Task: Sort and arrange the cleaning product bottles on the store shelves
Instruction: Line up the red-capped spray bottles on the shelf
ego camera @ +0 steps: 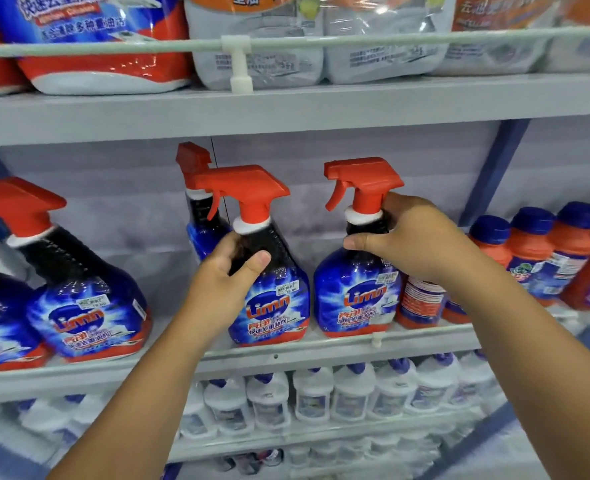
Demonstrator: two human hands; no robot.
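Note:
Two blue spray bottles with red triggers stand side by side at the front of the middle shelf [321,351]. My left hand [226,271] grips the dark neck of the left spray bottle [272,306]. My right hand [414,237] grips the neck of the right spray bottle [355,299], just under its red trigger. A third spray bottle [200,209] stands behind the left one. Both held bottles are upright with labels facing out.
More spray bottles [82,299] stand at the shelf's left, with a gap between them and my left hand. Orange bottles with blue caps [528,251] crowd the right. Large refill packs [259,46] fill the top shelf, white bottles [352,393] the lower one.

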